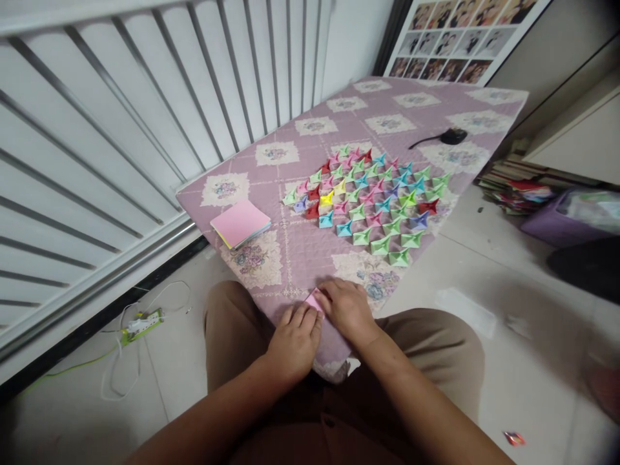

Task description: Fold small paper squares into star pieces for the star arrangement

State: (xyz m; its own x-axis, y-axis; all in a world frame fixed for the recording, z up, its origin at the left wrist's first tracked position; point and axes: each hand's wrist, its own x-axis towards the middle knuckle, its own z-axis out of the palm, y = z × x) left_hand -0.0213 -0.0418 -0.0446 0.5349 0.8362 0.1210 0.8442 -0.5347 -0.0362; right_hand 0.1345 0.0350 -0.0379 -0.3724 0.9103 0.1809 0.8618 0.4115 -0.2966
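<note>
Close to the table corner nearest me lies a small folded piece of pink paper [314, 299]. My left hand [295, 341] bears on its lower edge with bent fingers held close together. From the other side, my right hand [347, 311] grips the same paper, its fingers curled over it. Both hands cover much of the paper, so its full shape is hidden. Farther up the table stand several rows of folded paper pieces [372, 200] in green, pink, blue, red and yellow. To the left sits a stack of square paper sheets [241, 223], pink on top.
A floral cloth [300, 255] covers the table [264, 155]. White slatted panels [159, 84] run along its left side. A black object with a cable [453, 135] lies at the far right. A power strip [141, 325] with cords is on the floor at left.
</note>
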